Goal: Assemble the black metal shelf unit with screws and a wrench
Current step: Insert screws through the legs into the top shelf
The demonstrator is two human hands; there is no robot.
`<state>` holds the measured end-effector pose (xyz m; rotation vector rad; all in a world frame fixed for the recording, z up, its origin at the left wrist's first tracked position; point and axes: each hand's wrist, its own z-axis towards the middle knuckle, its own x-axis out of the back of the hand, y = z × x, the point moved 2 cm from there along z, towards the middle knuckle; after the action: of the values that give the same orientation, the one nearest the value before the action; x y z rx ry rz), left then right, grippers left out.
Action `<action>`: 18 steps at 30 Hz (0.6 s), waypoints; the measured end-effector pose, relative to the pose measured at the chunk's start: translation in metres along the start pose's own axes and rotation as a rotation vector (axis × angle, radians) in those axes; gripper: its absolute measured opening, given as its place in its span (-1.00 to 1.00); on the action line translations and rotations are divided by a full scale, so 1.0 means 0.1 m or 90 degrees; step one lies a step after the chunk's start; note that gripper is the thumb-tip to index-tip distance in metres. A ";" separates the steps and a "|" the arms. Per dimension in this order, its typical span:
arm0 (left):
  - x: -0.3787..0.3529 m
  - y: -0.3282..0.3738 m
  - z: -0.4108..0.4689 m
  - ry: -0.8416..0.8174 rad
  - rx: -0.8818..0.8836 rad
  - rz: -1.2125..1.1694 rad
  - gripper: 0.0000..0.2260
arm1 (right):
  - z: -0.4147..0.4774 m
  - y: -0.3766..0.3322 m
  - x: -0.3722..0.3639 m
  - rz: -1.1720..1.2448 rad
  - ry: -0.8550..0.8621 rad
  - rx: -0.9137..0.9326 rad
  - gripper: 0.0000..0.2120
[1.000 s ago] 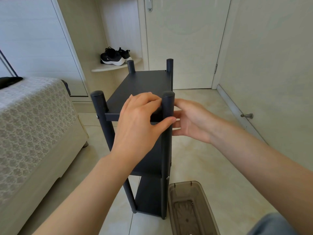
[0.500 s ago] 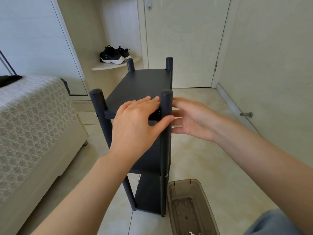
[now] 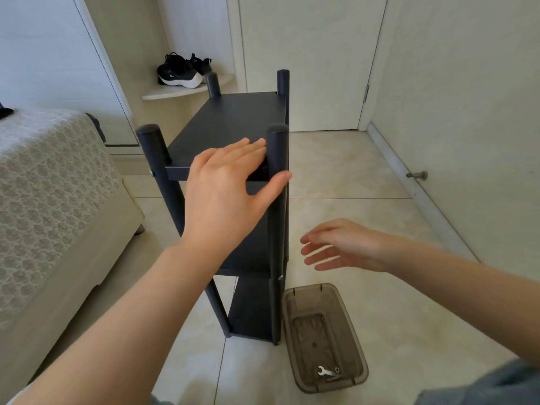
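1. Shelf unit (image 3: 233,118) is stood upright on the floor (image 3: 365,176).
2. Left hand (image 3: 225,188) is laid flat, fingers straight, on its top shelf.
3. Right hand (image 3: 344,244) is held spread beside the unit, not touching it.

Left hand (image 3: 222,194) covers the near right corner of the black metal shelf unit (image 3: 233,118); the joint between top board and post there is hidden. The left forearm screens part of the middle shelf. Right hand (image 3: 347,245) is blurred and its finger outlines are indistinct. In the translucent brown plastic tray (image 3: 355,325), the pieces beside the small silver wrench (image 3: 326,371) are too small to identify. The cream patterned bed (image 3: 52,182) is cut by the left edge, as is a black object (image 3: 5,111) lying on it.
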<state>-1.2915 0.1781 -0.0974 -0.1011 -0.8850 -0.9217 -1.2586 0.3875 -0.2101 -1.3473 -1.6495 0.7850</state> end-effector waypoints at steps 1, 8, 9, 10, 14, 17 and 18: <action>0.00 0.00 0.00 0.005 -0.002 0.001 -0.56 | 0.06 0.08 0.00 -0.044 -0.012 -0.021 -0.85; -0.04 -0.03 0.00 0.031 -0.005 0.017 -0.62 | 0.60 0.66 -0.03 -0.224 -0.119 -0.139 -0.87; -0.05 -0.03 -0.01 0.040 -0.005 0.015 -0.63 | 0.67 0.81 -0.08 -0.239 -0.125 -0.151 -0.90; -0.06 -0.03 -0.01 0.050 -0.005 0.014 -0.63 | 0.73 0.96 -0.14 -0.255 -0.131 -0.161 -0.92; -0.09 -0.02 -0.02 0.081 -0.011 0.025 -0.67 | 0.93 1.58 -0.38 -0.357 -0.157 -0.162 -0.91; -0.13 -0.03 -0.02 0.105 -0.022 0.039 -0.67 | 1.04 2.02 -0.53 -0.480 -0.170 -0.140 -0.93; -0.12 -0.03 -0.03 0.115 -0.025 0.040 -0.67 | 1.04 2.16 -0.58 -0.536 -0.171 -0.130 -0.88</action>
<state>-1.2947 0.1828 -0.1087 -0.0780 -0.6934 -0.8746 -1.2518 0.3840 -0.4567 -0.5562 -2.3017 0.2952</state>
